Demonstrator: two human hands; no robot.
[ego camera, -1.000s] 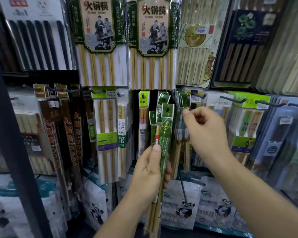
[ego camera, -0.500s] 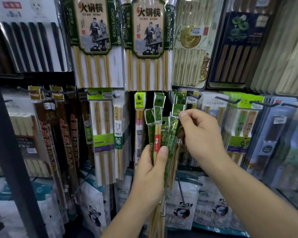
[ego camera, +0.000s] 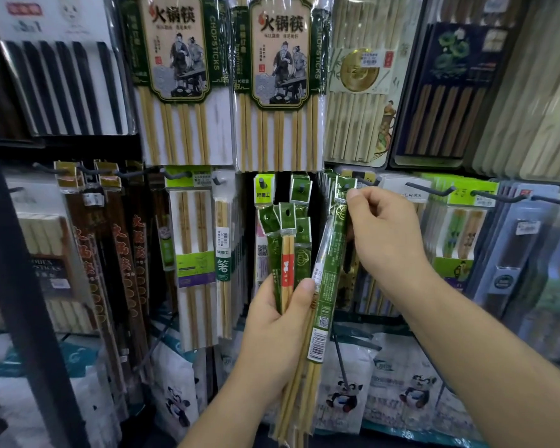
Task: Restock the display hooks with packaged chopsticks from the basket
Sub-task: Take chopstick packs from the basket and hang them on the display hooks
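Left hand: the left hand (ego camera: 272,324) is low in the centre, fingers curled round a bundle of green packs (ego camera: 286,253), thumb pressed across the front.
Right hand: the right hand (ego camera: 385,234) is up and to the right, thumb and forefinger pinching the single pack (ego camera: 328,270) near its top, the other fingers curled in.
Single pack: it slants, with the header tab (ego camera: 345,189) high on the right and the barcode end low on the left, just beside the left thumb and crossing the bundle's lower sticks.
Hook: the tab sits right at the tip of the dark hook (ego camera: 367,181). Whether the hole is over the tip, I can't tell.
Hanging stock: a tight row of green headers (ego camera: 325,182) is just left of the tab.
Room left: there's a dark gap, then a lone green pack (ego camera: 300,189) on its own peg.
Room above: it's tight, with the bottom edges of the big hot-pot packs (ego camera: 282,76) hanging just over the hooks.
Room right: a white pack (ego camera: 408,195) is near the knuckles, on the next peg along.
Below: panda bags (ego camera: 346,383) sit behind the dangling stick ends.
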